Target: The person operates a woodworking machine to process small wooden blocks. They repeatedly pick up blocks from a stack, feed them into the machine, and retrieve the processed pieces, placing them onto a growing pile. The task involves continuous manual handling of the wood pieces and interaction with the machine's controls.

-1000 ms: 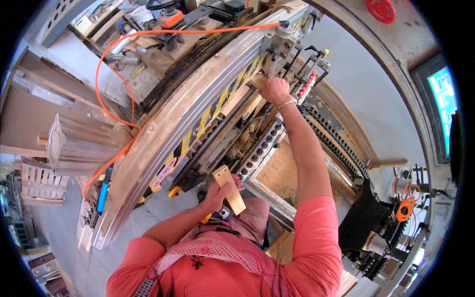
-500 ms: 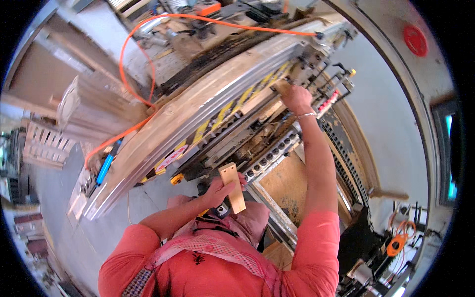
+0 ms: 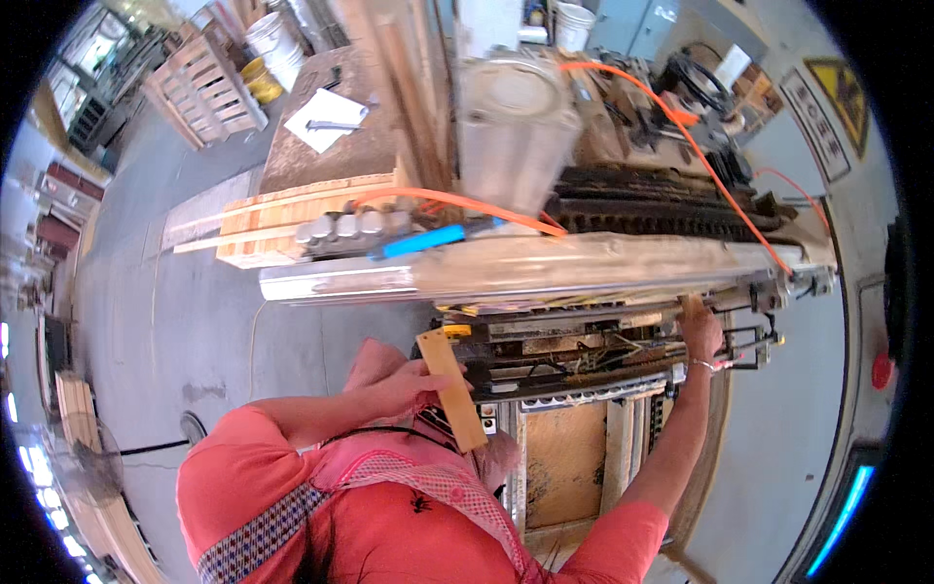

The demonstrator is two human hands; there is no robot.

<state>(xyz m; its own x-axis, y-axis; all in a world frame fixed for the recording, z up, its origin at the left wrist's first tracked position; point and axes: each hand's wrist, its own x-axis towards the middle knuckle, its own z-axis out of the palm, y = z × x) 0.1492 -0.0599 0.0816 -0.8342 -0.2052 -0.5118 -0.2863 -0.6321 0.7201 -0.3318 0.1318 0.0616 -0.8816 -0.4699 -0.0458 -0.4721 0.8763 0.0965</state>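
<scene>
We have the left hand (image 3: 407, 387) closed around a long wooden board (image 3: 450, 389), tilted in front of our body, just beside the machine's left end. Our right hand (image 3: 702, 338) is at the far right end, fingers narrow around a shorter wood piece (image 3: 692, 309), much of it hidden. Long beam (image 3: 545, 268) runs behind both, orange hose (image 3: 702, 141) beyond.

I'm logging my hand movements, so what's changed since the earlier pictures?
The view swung left: the long beam now looks nearly level and white paper shows. Nothing was visibly released: left hand still holds the wooden strip; right hand still grips a wood piece.
</scene>
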